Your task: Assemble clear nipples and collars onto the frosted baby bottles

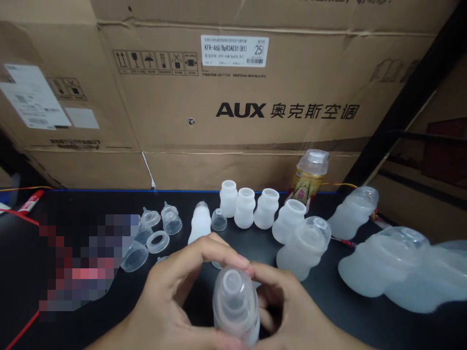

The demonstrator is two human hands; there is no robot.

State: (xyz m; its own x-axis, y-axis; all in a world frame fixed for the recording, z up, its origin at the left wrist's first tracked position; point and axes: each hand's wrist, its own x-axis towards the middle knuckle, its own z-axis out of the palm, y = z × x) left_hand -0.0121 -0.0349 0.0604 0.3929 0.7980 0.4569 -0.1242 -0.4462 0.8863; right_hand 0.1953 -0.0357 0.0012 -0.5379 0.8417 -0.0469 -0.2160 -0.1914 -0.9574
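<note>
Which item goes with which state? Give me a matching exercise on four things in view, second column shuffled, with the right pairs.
1. nearest capped bottle
2. gold container
3. clear ring
4. cardboard box

A. printed "AUX"
B. between left hand and right hand
C. lying flat
D. topped by clear plastic

Pairs: 1-B, 2-D, 3-C, 4-A

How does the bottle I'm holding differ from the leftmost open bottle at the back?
The held bottle wears a clear cap; the open bottle shows its bare rim. Your left hand and right hand grip the held bottle, while the open bottle stands untouched on the table. Both look pale.
</note>
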